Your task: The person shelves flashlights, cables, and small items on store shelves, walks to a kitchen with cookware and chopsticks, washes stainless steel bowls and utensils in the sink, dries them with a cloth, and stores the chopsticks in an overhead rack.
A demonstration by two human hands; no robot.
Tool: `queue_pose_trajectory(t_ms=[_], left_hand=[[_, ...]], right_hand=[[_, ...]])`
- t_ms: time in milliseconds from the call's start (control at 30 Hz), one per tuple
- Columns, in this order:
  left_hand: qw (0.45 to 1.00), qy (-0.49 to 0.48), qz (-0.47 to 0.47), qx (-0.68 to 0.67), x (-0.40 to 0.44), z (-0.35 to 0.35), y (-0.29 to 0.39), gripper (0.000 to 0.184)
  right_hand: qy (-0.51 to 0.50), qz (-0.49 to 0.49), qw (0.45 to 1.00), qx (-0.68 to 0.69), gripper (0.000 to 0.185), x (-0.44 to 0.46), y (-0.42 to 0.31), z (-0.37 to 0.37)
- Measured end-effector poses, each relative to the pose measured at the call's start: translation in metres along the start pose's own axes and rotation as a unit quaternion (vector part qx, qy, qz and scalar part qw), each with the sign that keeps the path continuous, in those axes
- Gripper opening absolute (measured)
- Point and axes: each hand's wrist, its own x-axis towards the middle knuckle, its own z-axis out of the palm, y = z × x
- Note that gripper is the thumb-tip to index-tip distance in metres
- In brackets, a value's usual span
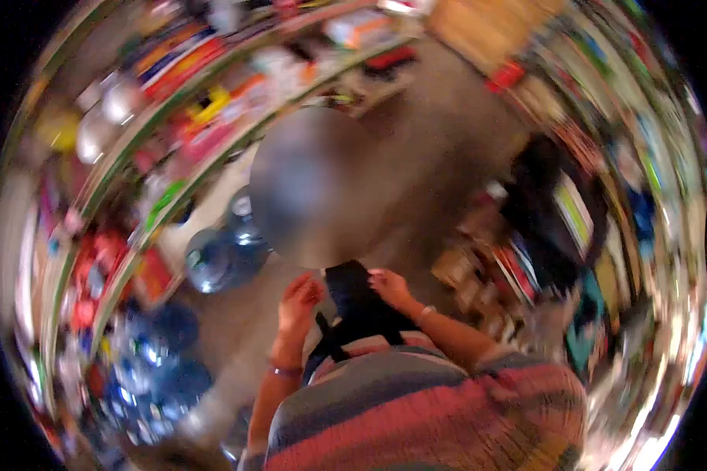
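In the head view, my left hand point(301, 297) is raised in front of my body with its fingers curled together. Whether anything small is in those fingers is lost in the blur. My right hand point(388, 286) is at about the same height, fingers bent inward, and its contents cannot be made out either. Between the two hands is a black cloth-like item point(347, 289) at my waist; I cannot tell whether either hand touches it. A band point(285, 370) circles my left wrist. My striped shirt point(416, 400) fills the bottom of the view.
Crowded shelves point(204, 102) run along the left, and more shelves point(605, 102) line the right. Large blue water bottles point(216, 259) stand on the floor at left, several more point(161, 365) lower down. Cardboard-coloured boxes point(463, 275) and a dark bulky thing point(546, 212) sit right. A grey blurred disc point(314, 184) covers the middle.
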Motion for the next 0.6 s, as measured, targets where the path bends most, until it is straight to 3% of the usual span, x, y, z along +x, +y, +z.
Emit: queue_pose_trajectory(t_ms=[33, 67, 100, 333, 433, 533, 600], left_hand=[[1.0, 0.005, -0.015, 0.009, -0.01, 0.003, -0.012, 0.033], [0.999, -0.006, -0.033, -0.005, -0.018, -0.002, -0.026, 0.034], [0.999, -0.009, -0.047, -0.019, -0.022, -0.004, -0.038, 0.034], [0.992, -0.02, -0.085, 0.094, -0.057, 0.05, -0.064, 0.035], [0.987, -0.054, -0.095, 0.117, -0.052, 0.062, -0.084, 0.035], [0.981, -0.095, -0.112, 0.124, -0.049, 0.081, -0.108, 0.034], [0.973, -0.133, -0.118, 0.149, -0.047, 0.104, -0.125, 0.032]], right_hand=[[0.04, 0.057, 0.973, 0.222, 0.023, -0.015, -0.009, -0.004], [0.049, 0.034, 0.998, 0.014, 0.022, -0.026, -0.014, -0.015], [0.05, 0.03, 0.998, 0.025, 0.023, -0.036, -0.039, -0.034], [0.114, 0.065, 0.984, 0.122, 0.027, -0.094, -0.001, -0.043], [0.123, 0.094, 0.984, 0.093, 0.027, -0.122, 0.011, -0.062], [0.184, 0.092, 0.977, 0.059, 0.026, -0.143, 0.025, -0.092], [0.256, 0.107, 0.952, 0.131, 0.024, -0.156, 0.036, -0.125]])
